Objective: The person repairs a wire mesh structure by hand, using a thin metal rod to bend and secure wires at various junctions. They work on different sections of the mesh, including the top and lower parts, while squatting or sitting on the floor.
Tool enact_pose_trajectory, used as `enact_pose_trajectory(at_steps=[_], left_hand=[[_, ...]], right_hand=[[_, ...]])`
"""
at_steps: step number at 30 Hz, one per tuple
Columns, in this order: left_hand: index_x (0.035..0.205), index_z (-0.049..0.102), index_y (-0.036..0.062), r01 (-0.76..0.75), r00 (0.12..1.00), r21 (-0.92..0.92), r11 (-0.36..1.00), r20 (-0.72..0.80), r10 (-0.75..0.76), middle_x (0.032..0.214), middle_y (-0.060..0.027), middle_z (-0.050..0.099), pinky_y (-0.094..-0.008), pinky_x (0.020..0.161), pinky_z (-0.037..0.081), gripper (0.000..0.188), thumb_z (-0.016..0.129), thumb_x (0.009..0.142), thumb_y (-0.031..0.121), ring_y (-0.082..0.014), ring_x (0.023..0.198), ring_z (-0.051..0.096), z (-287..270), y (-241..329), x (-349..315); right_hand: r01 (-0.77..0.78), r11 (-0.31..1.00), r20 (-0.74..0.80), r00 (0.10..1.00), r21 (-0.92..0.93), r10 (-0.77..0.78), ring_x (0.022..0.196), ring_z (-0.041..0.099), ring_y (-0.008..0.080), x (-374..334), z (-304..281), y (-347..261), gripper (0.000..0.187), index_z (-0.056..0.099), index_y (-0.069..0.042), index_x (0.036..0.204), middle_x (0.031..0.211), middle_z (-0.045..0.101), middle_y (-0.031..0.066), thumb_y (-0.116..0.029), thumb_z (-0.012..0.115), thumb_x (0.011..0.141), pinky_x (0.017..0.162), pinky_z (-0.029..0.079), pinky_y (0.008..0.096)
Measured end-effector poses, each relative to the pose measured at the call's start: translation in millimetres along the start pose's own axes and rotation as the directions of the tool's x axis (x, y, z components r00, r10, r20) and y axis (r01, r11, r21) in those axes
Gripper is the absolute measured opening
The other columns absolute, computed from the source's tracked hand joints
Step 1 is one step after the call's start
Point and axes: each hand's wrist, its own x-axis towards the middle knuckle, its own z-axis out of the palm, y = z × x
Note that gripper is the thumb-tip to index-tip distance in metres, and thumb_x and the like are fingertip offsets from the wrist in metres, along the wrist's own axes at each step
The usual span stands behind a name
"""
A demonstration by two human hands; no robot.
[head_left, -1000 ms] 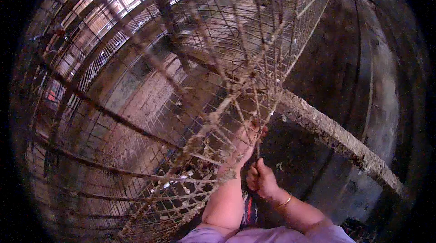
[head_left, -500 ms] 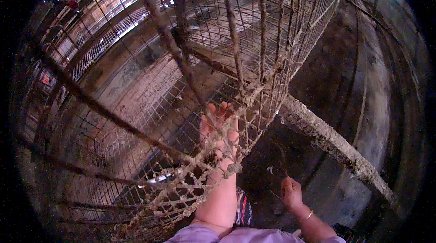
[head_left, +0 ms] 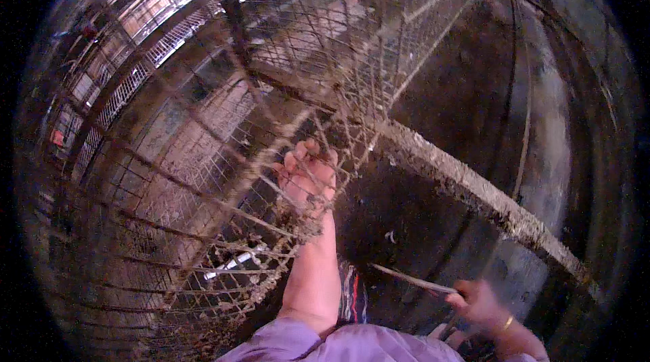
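A wire mesh cage, its strands caked with dried dirt, spreads across the upper and left parts of the head view. My left hand is at its near lower corner, with fingers curled around the dirty wires; strands cross in front of the palm and partly cover it. At the lower right, my right hand is closed around one end of a thin, light-coloured stick. The stick points left, toward my left forearm, apart from the cage. The right hand is slightly blurred.
A crusted beam runs from under the cage corner down to the right. A pale, bar-like piece shows at the mesh on the left. Dark ground lies below the beam. More wire pens stand at the far left.
My right hand has moved right and down, and the stick now lies nearly level, pointing left. The cage corner and my left hand appear shifted left and slightly up in the picture.
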Motion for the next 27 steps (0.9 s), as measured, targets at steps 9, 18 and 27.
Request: enact_pose_trajectory(at_steps=[9,18,27], left_hand=[[0.076,0.056,0.0167,-0.011,0.99,0.08,0.997,0.142,-0.001,0.084,-0.0014,0.056,-0.0491,0.066,0.045,0.018,0.052,0.087,0.03,-0.0243,0.087,0.054,-7,-6,9],[0.097,0.058,0.0131,0.056,0.969,0.196,0.979,-0.249,-0.006,0.104,-0.0037,0.063,-0.0433,0.08,0.04,0.018,0.046,0.09,0.024,-0.0211,0.1,0.055,-9,-17,0],[0.087,0.063,0.0058,0.199,0.845,0.963,-0.179,-0.262,-0.467,0.084,-0.0069,0.065,-0.0357,0.064,0.047,0.02,0.058,0.082,0.024,-0.0219,0.071,0.061,-57,-139,-53]], right_hand=[[0.154,0.816,-0.035,0.977,-0.557,-0.208,0.053,0.057,0.0311,-22,-5,56,0.033,0.061,-0.012,0.063,0.058,0.057,0.0094,-0.044,0.069,0.068,0.046,0.045,0.0408],[0.151,0.754,0.172,0.984,-0.639,-0.052,0.059,0.06,0.0286,-27,-45,47,0.026,0.063,-0.015,0.071,0.067,0.06,0.0065,-0.041,0.064,0.07,0.051,0.048,0.0412],[0.19,0.697,0.252,0.967,-0.691,-0.014,0.063,0.059,0.0263,-59,-79,49,0.013,0.058,-0.01,0.064,0.066,0.056,0.0083,-0.022,0.061,0.066,0.055,0.047,0.0381]])
